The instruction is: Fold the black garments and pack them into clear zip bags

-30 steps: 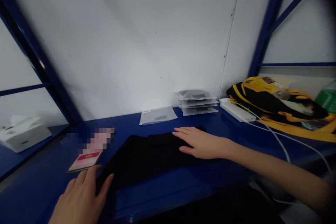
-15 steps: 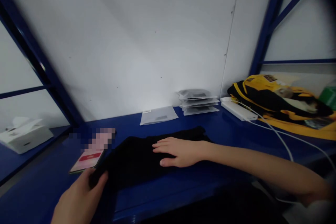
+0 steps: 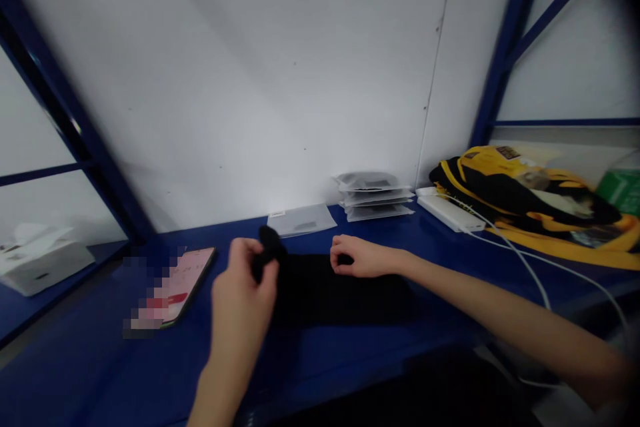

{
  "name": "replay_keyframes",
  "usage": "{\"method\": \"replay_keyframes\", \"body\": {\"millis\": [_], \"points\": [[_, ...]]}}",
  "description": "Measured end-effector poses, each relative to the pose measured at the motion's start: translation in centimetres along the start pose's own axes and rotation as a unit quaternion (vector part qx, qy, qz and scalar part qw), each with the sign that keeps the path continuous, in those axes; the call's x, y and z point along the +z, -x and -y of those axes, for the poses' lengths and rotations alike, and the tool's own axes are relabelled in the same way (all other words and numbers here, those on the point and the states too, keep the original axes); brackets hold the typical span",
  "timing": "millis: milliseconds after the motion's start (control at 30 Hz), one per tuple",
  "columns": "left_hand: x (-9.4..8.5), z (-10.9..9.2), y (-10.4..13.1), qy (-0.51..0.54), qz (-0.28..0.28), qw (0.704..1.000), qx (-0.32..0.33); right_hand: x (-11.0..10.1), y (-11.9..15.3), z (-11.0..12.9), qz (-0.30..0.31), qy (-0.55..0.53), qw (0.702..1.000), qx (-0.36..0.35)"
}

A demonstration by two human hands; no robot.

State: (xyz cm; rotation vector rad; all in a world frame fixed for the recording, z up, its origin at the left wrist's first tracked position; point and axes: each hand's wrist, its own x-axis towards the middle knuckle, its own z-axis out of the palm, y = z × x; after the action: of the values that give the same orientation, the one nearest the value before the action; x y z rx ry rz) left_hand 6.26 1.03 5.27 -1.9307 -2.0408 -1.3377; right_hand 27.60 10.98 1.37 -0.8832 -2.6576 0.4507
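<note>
A piece of black cloth (image 3: 340, 297), too dark to tell what garment it is, lies in a flat strip on the blue table (image 3: 310, 360). At its left end my left hand (image 3: 245, 287) is closed round a bunched part of the cloth, lifted off the table. My right hand (image 3: 360, 257) has its fingers curled together at the cloth's far edge, thumb and forefinger pinching there. Left of my left hand lies a phone (image 3: 193, 273) with a pink screen, partly blurred out.
Behind the cloth lies a flat frosted plastic bag (image 3: 303, 220). A stack of several such packed bags (image 3: 375, 197) stands beside it. A white power bank (image 3: 450, 212) with cables and a yellow-black bag (image 3: 530, 193) are at right. A tissue pack (image 3: 47, 260) is at far left.
My left hand has carried its end of the cloth up and to the right, so the cloth is shorter. My right hand has gone from lying flat to curled at the far edge.
</note>
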Motion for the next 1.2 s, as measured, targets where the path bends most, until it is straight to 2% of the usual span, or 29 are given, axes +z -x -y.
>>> {"method": "replay_keyframes", "body": {"millis": [100, 200, 267, 333, 467, 533, 633, 700, 733, 800, 867, 1033, 1100, 1200], "points": [[2.4, -1.3, 1.5, 0.018, 0.124, 0.988, 0.090, 0.3, -0.1, -0.5, 0.013, -0.004, 1.000, -0.009], [4.4, -1.6, 3.3, 0.013, 0.237, 0.958, 0.159, 0.3, -0.1, -1.0, 0.020, -0.006, 1.000, -0.012], [5.1, -1.5, 4.3, -0.003, 0.277, 0.943, 0.187, 0.3, -0.1, -1.2, 0.023, -0.005, 1.000, -0.013], [5.2, -1.4, 4.9, -0.010, 0.292, 0.935, 0.201, 0.4, -0.1, -1.2, 0.024, -0.001, 1.000, -0.014], [3.9, -1.5, 5.1, 0.041, 0.293, 0.925, 0.239, 0.6, -0.1, -1.0, 0.019, 0.004, 1.000, -0.018], [3.2, -1.6, 4.9, 0.058, 0.275, 0.930, 0.239, 0.6, 0.0, -1.0, 0.016, 0.001, 1.000, -0.021], [2.4, -1.1, 4.3, 0.025, 0.182, 0.963, 0.198, 0.4, 0.0, -0.8, 0.011, -0.013, 1.000, -0.016], [2.3, -0.3, 3.9, -0.047, 0.108, 0.980, 0.162, 0.1, 0.2, -0.6, 0.006, -0.035, 0.999, -0.005], [2.3, 0.2, 3.8, -0.095, 0.088, 0.981, 0.143, -0.2, 0.2, -0.5, 0.003, -0.047, 0.999, 0.002], [2.6, 1.1, 3.8, -0.185, 0.090, 0.973, 0.106, -0.9, 0.4, -0.4, -0.005, -0.060, 0.998, 0.019], [2.9, 1.7, 3.9, -0.234, 0.122, 0.962, 0.077, -1.6, 0.6, -0.3, -0.011, -0.060, 0.998, 0.035], [2.8, 1.6, 4.0, -0.207, 0.178, 0.962, 0.006, -3.0, 1.3, -0.9, 0.012, -0.061, 0.997, 0.054], [2.2, 1.6, 3.5, -0.203, 0.174, 0.963, -0.020, -3.3, 1.6, -1.2, 0.025, -0.058, 0.996, 0.060], [1.1, 2.1, 2.3, -0.216, 0.130, 0.967, -0.035, -3.5, 1.8, -1.4, 0.060, -0.055, 0.994, 0.066]]}}
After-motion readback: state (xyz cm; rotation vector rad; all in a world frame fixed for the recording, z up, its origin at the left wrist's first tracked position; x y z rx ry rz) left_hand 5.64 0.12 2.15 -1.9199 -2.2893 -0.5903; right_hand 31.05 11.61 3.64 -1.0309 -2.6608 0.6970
